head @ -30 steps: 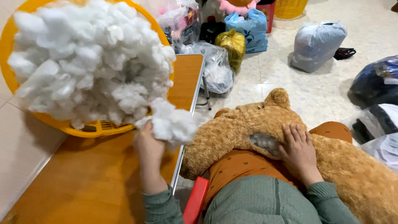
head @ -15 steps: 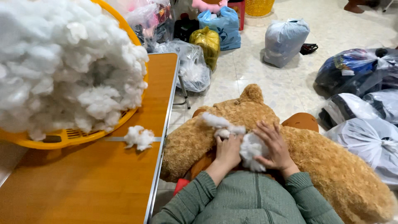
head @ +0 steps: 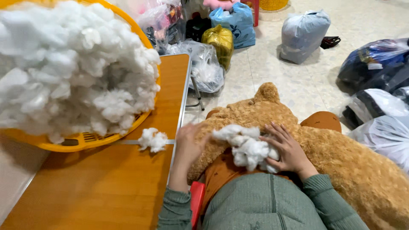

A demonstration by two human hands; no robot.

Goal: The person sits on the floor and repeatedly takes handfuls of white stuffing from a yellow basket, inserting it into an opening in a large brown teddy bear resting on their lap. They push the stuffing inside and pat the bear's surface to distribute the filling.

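Both hands have shifted since half a second ago: my left hand [head: 187, 142] has slid off the wad of white stuffing [head: 246, 147] to the bear's flank at the counter's edge, while my right hand [head: 289, 150] has stayed on the wad. I read that as the stuffing being handed over to one hand, the other now steadying the plush teddy bear [head: 332, 153] lying across my lap.

Right grip: fingers spread, palm down, pressing the wad against the bear's back; the clump sits just under and left of that hand, touching it. Left grip: fingers curled against the fur, holding nothing that I can make out, just beside the wad.

A small stray tuft [head: 153, 139] lies on the orange counter [head: 106, 187], apart from both hands, close to the rim of the yellow basket [head: 85, 142] heaped with more stuffing. Tied plastic bags [head: 303, 34] stand on the tiled floor beyond.
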